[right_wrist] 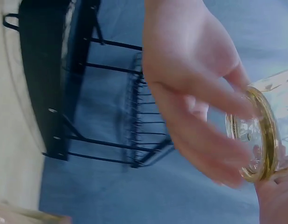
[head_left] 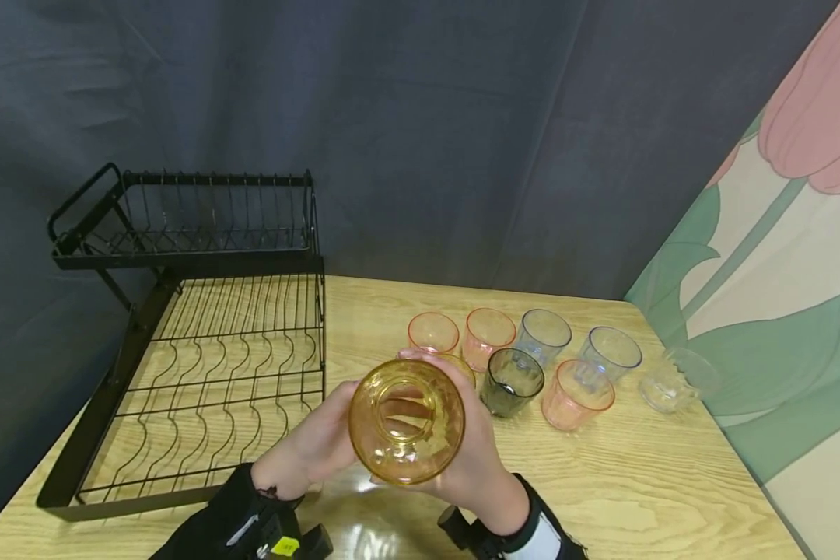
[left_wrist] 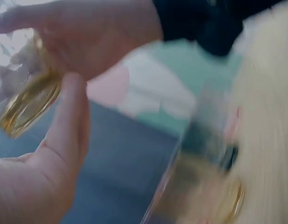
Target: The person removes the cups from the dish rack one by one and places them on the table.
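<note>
An amber drinking glass [head_left: 378, 459] is held up between both hands, one round end facing the head camera. My right hand [head_left: 465, 451] grips it from the right; in the left wrist view, the right hand [left_wrist: 97, 39] is around its side. At its left edge is my left hand [head_left: 325, 435]. The right wrist view shows the left hand [right_wrist: 195, 88] blurred, its fingers extended loosely across the gold-coloured rim of the glass [right_wrist: 270, 144]. Behind the right hand, another amber glass [head_left: 465, 367] is partly hidden.
A black two-tier dish rack [head_left: 136, 350] stands left. Several glasses are grouped right, including a dark grey glass [head_left: 507, 397], a pink glass [head_left: 567, 408], a blue-rimmed glass [head_left: 542, 338] and a clear glass [head_left: 661, 393]. A dark curtain [head_left: 420, 155] hangs behind the wooden table [head_left: 637, 482].
</note>
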{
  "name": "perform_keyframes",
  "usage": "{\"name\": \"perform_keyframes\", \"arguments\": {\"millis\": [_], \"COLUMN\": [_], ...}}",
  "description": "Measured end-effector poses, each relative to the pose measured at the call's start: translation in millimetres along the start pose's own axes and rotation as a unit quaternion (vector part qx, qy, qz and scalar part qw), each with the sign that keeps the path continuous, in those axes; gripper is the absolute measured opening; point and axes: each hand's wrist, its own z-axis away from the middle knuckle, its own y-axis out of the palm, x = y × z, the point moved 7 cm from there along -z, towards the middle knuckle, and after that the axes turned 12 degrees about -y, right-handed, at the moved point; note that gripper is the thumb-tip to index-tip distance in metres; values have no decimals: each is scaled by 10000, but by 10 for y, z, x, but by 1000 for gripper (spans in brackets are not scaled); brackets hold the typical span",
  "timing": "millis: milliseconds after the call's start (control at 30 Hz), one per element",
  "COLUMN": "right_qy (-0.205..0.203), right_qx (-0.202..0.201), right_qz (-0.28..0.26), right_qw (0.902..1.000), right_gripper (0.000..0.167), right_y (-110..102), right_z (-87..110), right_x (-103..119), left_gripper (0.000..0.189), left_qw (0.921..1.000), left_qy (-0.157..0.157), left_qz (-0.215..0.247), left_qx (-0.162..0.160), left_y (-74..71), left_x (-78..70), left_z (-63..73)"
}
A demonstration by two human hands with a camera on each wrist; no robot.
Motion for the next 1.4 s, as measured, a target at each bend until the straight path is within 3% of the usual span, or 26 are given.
{"name": "perform_keyframes", "arguments": {"millis": [67, 167, 300, 433, 533, 733, 900, 1067, 1400], "right_qy": [265, 662, 1290, 2211, 2866, 3808, 4083, 4256, 4782], "right_qx": [72, 92, -25, -189, -244, 89, 321, 345, 318], "right_qz": [146, 274, -123, -506, -690, -786, -496, -644, -837], "right_qw": [9995, 9974, 9916, 9738, 9552, 9213, 9109, 9020, 8737], "right_gripper": [101, 102, 95, 92, 95, 94, 92, 88, 89], "right_y": [36, 83, 141, 201, 267, 458, 528, 574, 601], "right_z": [59, 164, 309, 481, 617, 849, 1018, 1171, 1252], "right_x": [-71, -189, -397, -608, -727, -942, -1156, -1324, -1432], "left_gripper": [38, 44, 54, 47, 38, 28, 25, 25, 24], "left_qw": [9961, 9808, 9572, 9414, 9364, 9366, 9371, 9363, 9426], "left_qy": [-9, -26, 278, 454, 449, 652, 745, 810, 936], "left_qz": [-616, -1084, -1079, -912, -861, -782, -692, -661, -613], "left_qx": [-633, -1622, -2670, -3215, -3374, -3352, -3339, -3352, -3147], "left_y": [-155, -373, -593, -735, -795, -845, -865, -876, -886], "left_x": [-40, -130, -290, -382, -386, -382, -391, -384, -366], "left_z": [80, 230, 435, 571, 623, 667, 673, 691, 724]}}
